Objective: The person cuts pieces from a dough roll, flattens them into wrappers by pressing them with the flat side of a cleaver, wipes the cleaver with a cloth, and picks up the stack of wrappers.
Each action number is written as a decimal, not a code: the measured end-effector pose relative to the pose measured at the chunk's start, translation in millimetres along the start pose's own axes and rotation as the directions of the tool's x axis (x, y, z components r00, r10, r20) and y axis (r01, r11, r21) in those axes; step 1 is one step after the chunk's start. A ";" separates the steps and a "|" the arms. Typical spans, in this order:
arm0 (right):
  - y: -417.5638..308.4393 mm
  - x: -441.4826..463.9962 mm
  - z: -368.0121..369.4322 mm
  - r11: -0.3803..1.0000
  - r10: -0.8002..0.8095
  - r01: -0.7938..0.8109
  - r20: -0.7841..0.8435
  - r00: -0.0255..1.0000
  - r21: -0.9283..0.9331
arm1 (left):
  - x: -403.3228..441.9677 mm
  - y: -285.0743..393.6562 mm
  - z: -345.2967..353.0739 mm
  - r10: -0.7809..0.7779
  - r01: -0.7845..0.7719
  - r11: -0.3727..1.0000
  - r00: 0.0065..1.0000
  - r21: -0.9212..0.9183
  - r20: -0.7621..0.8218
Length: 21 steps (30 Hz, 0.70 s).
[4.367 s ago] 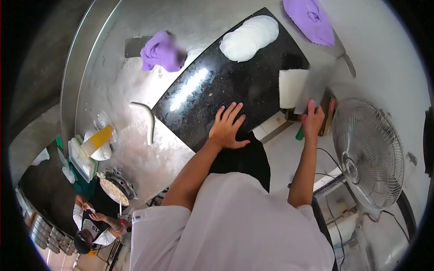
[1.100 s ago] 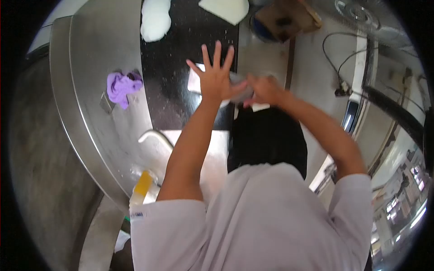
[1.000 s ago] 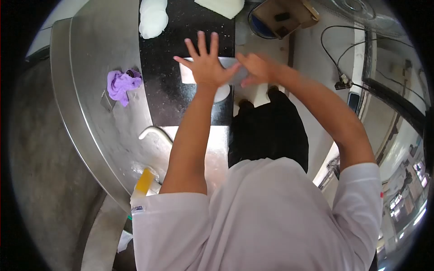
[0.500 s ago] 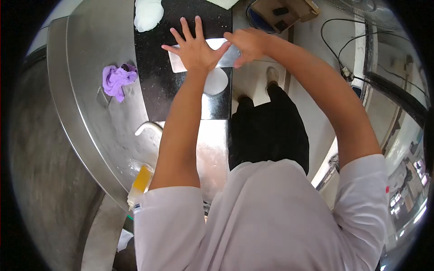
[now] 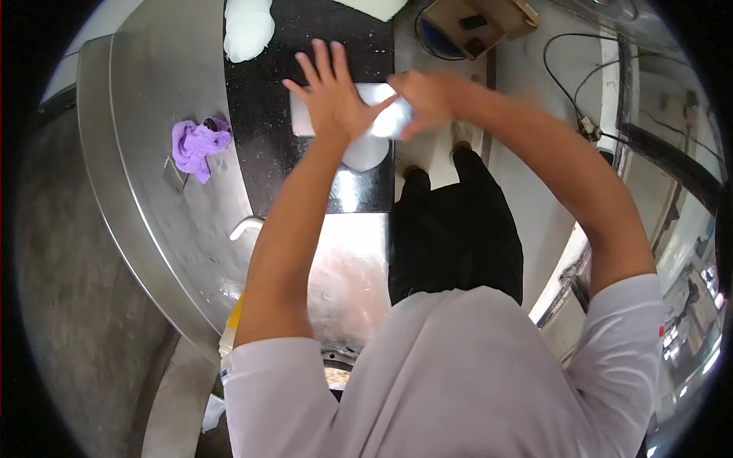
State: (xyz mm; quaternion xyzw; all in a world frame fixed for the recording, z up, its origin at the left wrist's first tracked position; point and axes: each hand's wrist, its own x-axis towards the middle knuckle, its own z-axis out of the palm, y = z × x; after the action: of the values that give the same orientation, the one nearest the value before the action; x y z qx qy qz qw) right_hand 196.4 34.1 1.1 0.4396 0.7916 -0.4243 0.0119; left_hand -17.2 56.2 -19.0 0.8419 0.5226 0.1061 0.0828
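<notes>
A broad, rectangular metal cleaver lies flat on the black board. My left hand presses on its blade with fingers spread, holding nothing. Blurred by motion, my right hand is closed round the cleaver's right end, past the board's edge; the handle is hidden in the fist. A thin, pale round disc, seemingly dough, sits on the board just below the blade, its upper part covered by it. At the board's upper left rests a smooth white lump of dough.
A crumpled purple cloth lies on the steel counter at left, beside a small flat metal piece. A bent white tube is near my left forearm. An open cardboard box and black cables are at right.
Both hands and the cleaver have come slightly nearer to my body, and the view has shifted a little. My right hand is now smeared by motion; my left stays spread on the blade.
</notes>
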 end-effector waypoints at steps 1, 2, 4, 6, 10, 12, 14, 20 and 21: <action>0.4 -9.9 20.0 1.000 -0.009 0.009 0.003 1.000 -0.005 | -15.0 7.6 -2.2 0.019 -0.020 1.000 0.997 0.015 0.078; 11.9 -25.4 40.4 0.999 -0.043 0.046 -0.092 0.995 0.024 | -19.9 18.1 0.3 0.042 -0.047 0.999 0.989 0.027 0.143; 17.7 -23.5 36.7 0.994 -0.079 0.090 -0.168 0.983 0.062 | -10.9 24.2 7.6 0.022 -0.024 1.000 0.990 0.012 0.142; 24.7 -21.4 18.8 0.994 -0.034 0.013 -0.190 0.981 -0.108 | -4.5 25.1 8.8 -0.047 0.046 0.998 0.999 0.035 0.018; 15.1 13.6 -41.5 0.962 -0.121 0.097 -0.082 0.989 -0.256 | 25.0 15.1 0.0 -0.170 0.177 0.980 0.982 0.093 -0.078; 0.8 6.9 -34.2 0.995 -0.046 0.047 0.012 0.999 -0.085 | 15.5 6.0 -3.3 -0.062 0.062 0.998 0.998 -0.007 -0.012; -8.6 -12.9 -5.3 0.997 0.021 -0.020 0.021 1.000 -0.080 | -10.5 15.2 -0.4 -0.003 0.002 1.000 0.997 0.014 0.071; 14.8 14.6 -41.5 0.988 0.021 -0.019 0.015 1.000 -0.151 | 22.4 13.1 6.8 -0.128 0.129 0.991 0.990 0.018 -0.051; 10.6 22.1 -50.6 0.989 -0.022 0.020 -0.010 1.000 -0.144 | 27.0 9.6 4.4 -0.144 0.145 0.989 0.987 0.006 -0.078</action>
State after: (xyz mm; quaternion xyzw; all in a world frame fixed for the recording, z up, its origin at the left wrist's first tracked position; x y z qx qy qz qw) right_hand 208.2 86.4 17.7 0.4318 0.8248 -0.3634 0.0346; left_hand 4.0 76.0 -18.4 0.7976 0.5856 0.1294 0.0649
